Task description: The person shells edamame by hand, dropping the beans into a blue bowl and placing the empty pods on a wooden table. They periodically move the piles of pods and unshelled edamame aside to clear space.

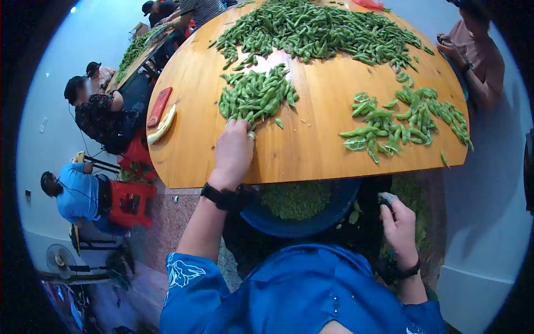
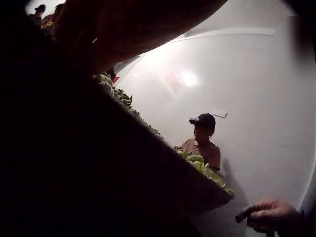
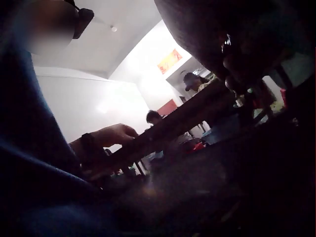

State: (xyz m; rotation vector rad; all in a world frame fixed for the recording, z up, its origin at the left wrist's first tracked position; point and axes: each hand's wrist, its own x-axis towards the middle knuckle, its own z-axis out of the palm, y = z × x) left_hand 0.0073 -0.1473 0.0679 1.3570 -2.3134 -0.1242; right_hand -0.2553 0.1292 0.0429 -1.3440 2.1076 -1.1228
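My left hand (image 1: 232, 151) reaches over the table's near edge, its fingertips at the near side of a small heap of green soybean pods (image 1: 258, 94). Its back hides what lies under the fingers; I cannot tell whether they pinch a pod. My right hand (image 1: 398, 225) hangs below the table edge, to the right of a blue tub (image 1: 245, 214) holding green matter. A greyish covering shows at its fingertips, and its fingers are loosely bent. In the left wrist view, the right hand (image 2: 274, 216) has a dark-covered finger stretched out.
A large pod pile (image 1: 311, 30) covers the table's far side. Split, flattened pods (image 1: 378, 125) lie at the right. A red phone-like object (image 1: 159, 107) and a pale curved thing (image 1: 162, 124) are at the left. One person (image 1: 483, 61) stands at the right; others sit at left near red stools (image 1: 130, 201).
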